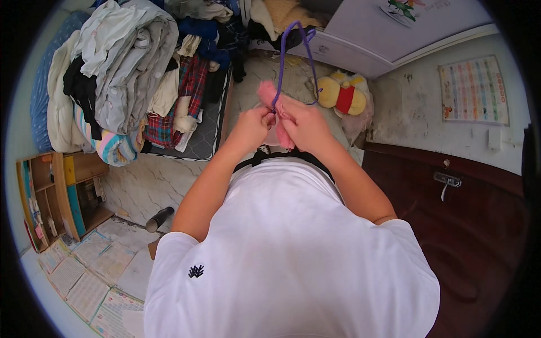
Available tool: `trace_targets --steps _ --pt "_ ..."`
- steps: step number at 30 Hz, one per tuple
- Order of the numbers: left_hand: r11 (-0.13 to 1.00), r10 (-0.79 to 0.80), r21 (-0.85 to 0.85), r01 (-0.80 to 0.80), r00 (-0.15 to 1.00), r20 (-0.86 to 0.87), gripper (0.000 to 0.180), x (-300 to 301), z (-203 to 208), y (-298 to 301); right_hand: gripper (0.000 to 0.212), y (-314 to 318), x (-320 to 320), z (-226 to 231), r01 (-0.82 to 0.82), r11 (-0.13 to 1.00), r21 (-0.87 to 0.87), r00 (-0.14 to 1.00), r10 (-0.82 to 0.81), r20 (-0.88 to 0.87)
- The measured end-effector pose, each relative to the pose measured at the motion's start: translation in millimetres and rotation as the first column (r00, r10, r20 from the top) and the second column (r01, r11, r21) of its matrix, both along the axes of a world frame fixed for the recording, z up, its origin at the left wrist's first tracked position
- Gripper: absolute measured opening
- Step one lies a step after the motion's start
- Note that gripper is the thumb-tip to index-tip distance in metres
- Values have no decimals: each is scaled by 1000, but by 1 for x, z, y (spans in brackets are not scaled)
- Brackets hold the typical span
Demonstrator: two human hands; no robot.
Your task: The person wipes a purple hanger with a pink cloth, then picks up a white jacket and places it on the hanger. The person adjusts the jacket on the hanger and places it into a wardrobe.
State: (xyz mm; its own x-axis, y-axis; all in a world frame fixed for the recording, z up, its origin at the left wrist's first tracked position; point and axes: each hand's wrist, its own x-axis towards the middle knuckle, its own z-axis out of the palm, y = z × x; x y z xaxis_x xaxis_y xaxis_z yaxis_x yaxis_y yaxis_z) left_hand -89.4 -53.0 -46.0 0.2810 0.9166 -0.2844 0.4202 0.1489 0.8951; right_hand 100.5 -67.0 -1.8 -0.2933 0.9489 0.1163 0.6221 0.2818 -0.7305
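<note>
Nearest the camera: a white T-shirt, taking up most of the near side. Then the fingers: left hand with thumb and index pinched close together, apparently on the near end of a bent purple wire hanger. Right hand curled snugly around a fuzzy pink cloth, just beside the left one. Can't make out every fingertip — partly hidden by knuckles and fluff. Cloth right between the two hands, long axis near to far, far end leaning left; about equally close to both. Hanger stretching away from the fingers toward the far side, a tall narrow loop, one leg down to the pinch and the other just past the right hand. Wire through the cloth or only against it? Can't tell.

Further out: yellow-and-red plush toy far right, big heap of bedding and clothes far left, dark red door near right.
</note>
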Motion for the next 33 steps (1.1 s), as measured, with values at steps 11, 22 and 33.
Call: trace_targets --steps 11,22,33 --pt "996 -82 17 85 990 -112 24 7 29 7 30 -5 -3 0 78 995 65 990 -85 110" --pt "998 43 -48 -37 990 135 27 15 20 7 49 -6 6 4 95 992 -78 993 -100 -64" --pt "926 242 -369 -76 870 429 25 -31 60 19 55 11 39 -28 198 979 -45 980 -197 31"
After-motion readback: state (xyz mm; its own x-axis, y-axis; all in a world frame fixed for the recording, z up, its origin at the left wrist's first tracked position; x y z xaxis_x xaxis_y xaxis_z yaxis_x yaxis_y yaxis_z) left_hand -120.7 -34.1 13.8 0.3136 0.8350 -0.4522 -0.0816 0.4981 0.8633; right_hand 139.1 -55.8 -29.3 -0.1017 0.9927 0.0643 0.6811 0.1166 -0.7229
